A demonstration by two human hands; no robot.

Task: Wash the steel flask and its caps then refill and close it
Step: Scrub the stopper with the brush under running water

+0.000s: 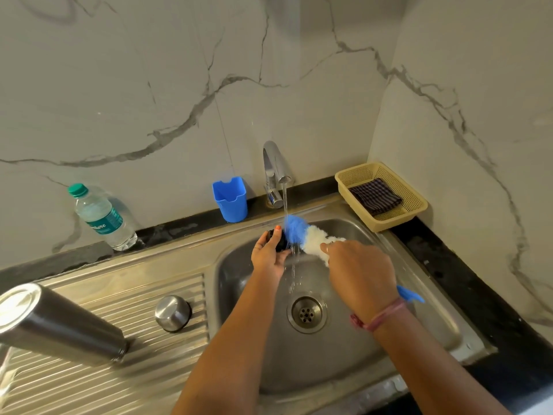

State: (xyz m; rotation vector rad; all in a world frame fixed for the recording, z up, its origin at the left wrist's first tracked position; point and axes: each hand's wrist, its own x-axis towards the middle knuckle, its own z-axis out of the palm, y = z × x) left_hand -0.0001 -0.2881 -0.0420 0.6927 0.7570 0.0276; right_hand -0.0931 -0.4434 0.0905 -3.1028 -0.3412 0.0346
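The steel flask (pixel 57 322) stands upside down on the ribbed drainboard at the left. Beside it rests a steel cap (pixel 173 313), dome up. Over the sink basin (pixel 344 354), my left hand (pixel 269 254) grips a small black inner cap (pixel 279 239) under the running water. My right hand (pixel 359 274) holds a bottle brush (pixel 302 236) with blue and white bristles, its bristle head pressed against the black cap. The brush's blue handle end (pixel 411 295) sticks out behind my right wrist.
The tap (pixel 276 172) runs a stream into the basin above the drain (pixel 306 313). A blue plastic cup (pixel 230 199) and a plastic water bottle (pixel 101 217) stand on the black ledge. A beige basket (pixel 416 205) with a dark cloth sits at the right corner.
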